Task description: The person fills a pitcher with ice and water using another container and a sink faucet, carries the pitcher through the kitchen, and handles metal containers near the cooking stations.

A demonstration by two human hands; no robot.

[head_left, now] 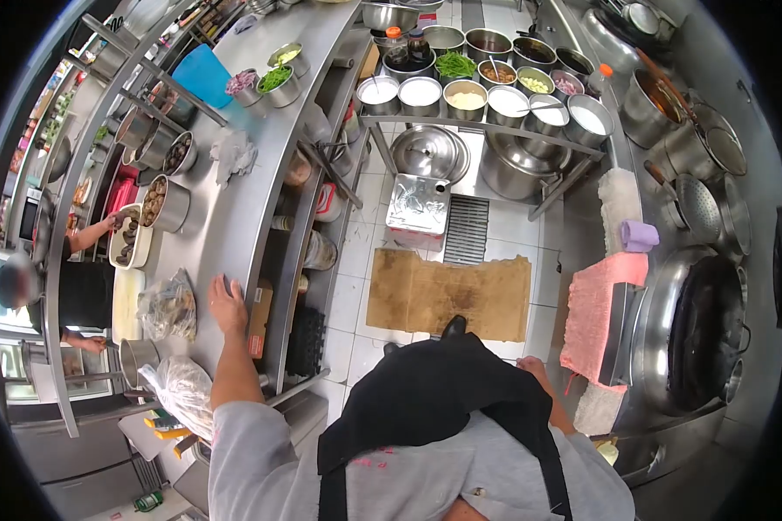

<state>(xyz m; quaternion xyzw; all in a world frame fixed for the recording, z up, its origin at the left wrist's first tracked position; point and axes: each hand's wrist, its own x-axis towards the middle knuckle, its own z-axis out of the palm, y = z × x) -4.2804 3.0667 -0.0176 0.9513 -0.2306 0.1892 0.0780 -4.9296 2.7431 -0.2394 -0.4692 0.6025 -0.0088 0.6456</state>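
My left hand (228,306) rests flat on the edge of the steel counter (222,217), fingers stretched out and holding nothing. Beside it on the counter lies a clear plastic bag (168,306) with something brownish inside. A second whitish plastic bag (182,386) sits closer to my body, next to a metal pot (137,358). My right hand (534,368) hangs low at my side, partly hidden by my apron (443,399). Its fingers are small and curled out of clear sight, so their grip cannot be made out. The nearest thing to it is a pink cloth (595,304) on the right.
Across the counter, a co-worker's hand (117,219) reaches to a white container (130,243) of dark pieces. A rack of metal containers (466,97) stands ahead. A large wok (660,339) is at right. Flattened cardboard (447,295) covers the floor before a square tin (418,204).
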